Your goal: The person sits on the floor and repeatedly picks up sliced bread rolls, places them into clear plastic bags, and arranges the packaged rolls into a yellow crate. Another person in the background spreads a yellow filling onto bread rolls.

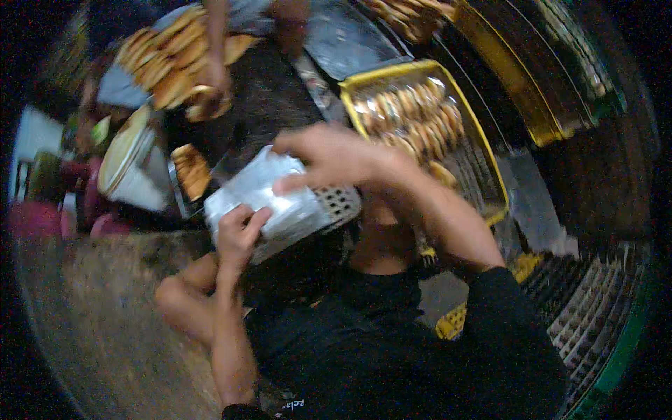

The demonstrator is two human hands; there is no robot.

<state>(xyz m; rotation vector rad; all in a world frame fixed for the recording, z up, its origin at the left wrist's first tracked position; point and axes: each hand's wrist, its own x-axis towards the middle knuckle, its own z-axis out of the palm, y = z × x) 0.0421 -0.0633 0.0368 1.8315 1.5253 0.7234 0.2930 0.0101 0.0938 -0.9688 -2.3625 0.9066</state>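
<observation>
A stack of clear plastic bags (257, 197) lies before me on a white perforated plastic basket (338, 205). The thumb and fingers of my left hand (241, 233) pinch the near left part of the bags. Over the far right side of the stack, my right hand (328, 155) is blurred, its thumb and fingers spread with nothing visible between them. Just beyond my right forearm, a yellow plastic crate (496, 173) holds rows of bread rolls (415, 113) in shiny clear wrapping. My forearm hides part of this crate.
Across from me, another person's hand (212, 97) is at a piece of bread by a loaf pile (168, 58). A brown baked piece (191, 170) lies left of the bags, near a pale tub (131, 163). More crates (546, 131) line the right side.
</observation>
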